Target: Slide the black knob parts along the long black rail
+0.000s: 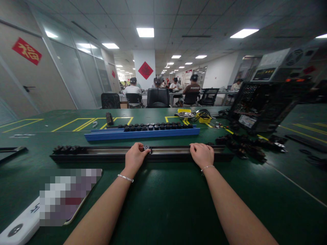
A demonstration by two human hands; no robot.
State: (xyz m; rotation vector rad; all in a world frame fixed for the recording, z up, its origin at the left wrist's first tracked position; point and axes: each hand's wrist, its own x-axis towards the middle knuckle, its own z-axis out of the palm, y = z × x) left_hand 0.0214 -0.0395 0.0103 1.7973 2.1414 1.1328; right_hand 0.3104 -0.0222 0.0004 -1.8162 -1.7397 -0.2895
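My forearms (pixel 102 207) nearest, rising from bottom edge, angled inward toward frame centre. Left hand (pixel 134 157), just left of centre, wrist straight: thumb and fingertips pinched closed on small dark part (pixel 147 148), over slot of long black rail (pixel 173 157). Rail spans mid-frame, black blocks (pixel 66 149) at its left end. Right hand (pixel 203 154), right of centre, palm down, fingers curled over rail; cannot tell whether they grip anything.
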